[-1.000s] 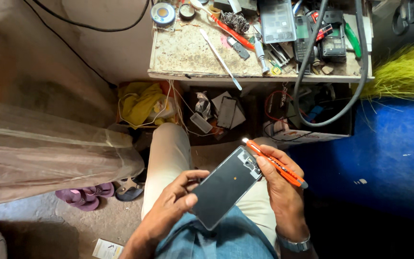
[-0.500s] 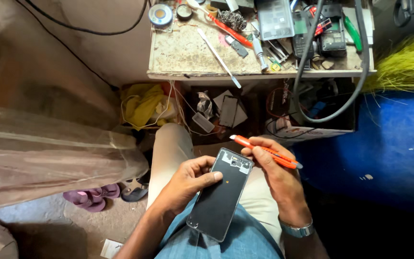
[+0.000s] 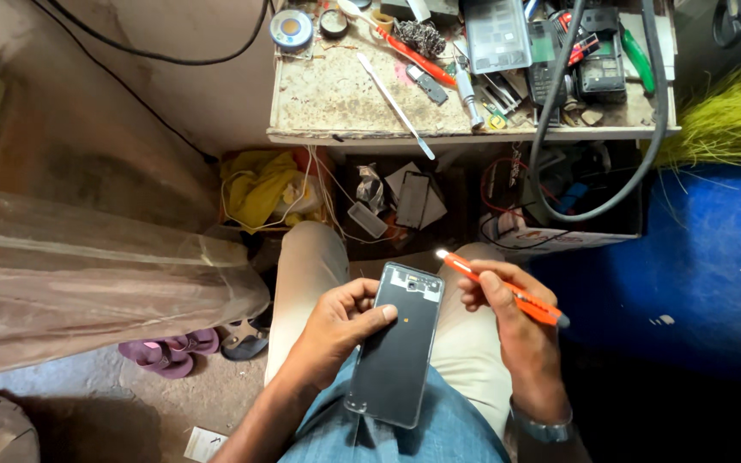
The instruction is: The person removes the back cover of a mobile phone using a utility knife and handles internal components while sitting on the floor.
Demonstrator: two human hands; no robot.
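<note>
My left hand [image 3: 336, 324] grips the left edge of a dark phone [image 3: 396, 345] with its back cover off, held over my lap with its top end pointing away from me. My right hand [image 3: 512, 330] holds an orange utility knife [image 3: 499, 287] just right of the phone. The knife's tip sits close to the phone's upper right corner, a little apart from it. A metal watch is on my right wrist [image 3: 542, 424].
A worn workbench [image 3: 336, 94] ahead carries several tools, a tape roll [image 3: 291, 28], a long metal spatula [image 3: 394, 105] and black cables [image 3: 611, 189]. Shelves below hold yellow cloth [image 3: 255, 184] and phone parts. Sandals [image 3: 173, 351] lie on the floor at left; a blue surface [image 3: 713, 257] is right.
The phone has turned from a slanted pose to nearly upright along my lap and dropped lower. The knife has moved from lying across the phone's top edge to beside its upper right corner.
</note>
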